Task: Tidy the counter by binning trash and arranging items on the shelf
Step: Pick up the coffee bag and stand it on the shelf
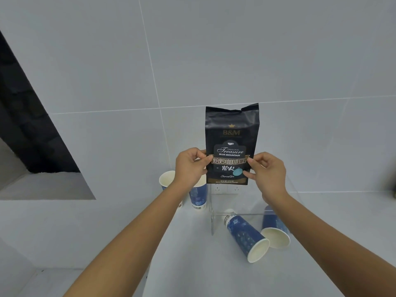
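A dark navy coffee bag (231,129) with gold and white lettering stands upright on top of a clear acrylic shelf (212,219). My left hand (189,166) grips its left edge and my right hand (266,170) grips its right edge, both near the bag's lower half. Two blue paper cups (246,236) (275,230) lie tipped over on the counter beside and under the shelf. Two more blue cups stand upright behind my left wrist, one (198,196) right of it, the other (166,179) partly hidden.
The white counter (107,232) runs left and toward me, with a tiled wall behind. A wall socket (222,188) shows through the shelf. A dark recess (27,129) opens at the left above a grey ledge. A step down lies at the lower left.
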